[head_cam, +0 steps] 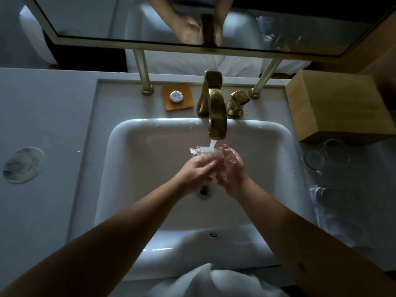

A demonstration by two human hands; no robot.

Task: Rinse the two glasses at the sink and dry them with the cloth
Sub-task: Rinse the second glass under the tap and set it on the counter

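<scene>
Water runs from the brass faucet [215,116] onto a clear glass [203,152] held over the white sink basin [150,168]. The glass is tilted, its rim toward the upper left, and water splashes off it. My left hand [196,171] grips the glass from the left, and my right hand [232,168] wraps it from the right, fingers up by the stream. A second clear glass [321,158] stands on the counter to the right of the basin. The white cloth [336,209] lies on the counter in front of that glass.
A wooden box [336,106] sits at the back right beside the brass tap handle [237,101]. An orange soap dish [177,97] holds a round soap left of the faucet. A round marbled disc [23,165] lies on the left counter. A framed mirror [192,46] hangs above.
</scene>
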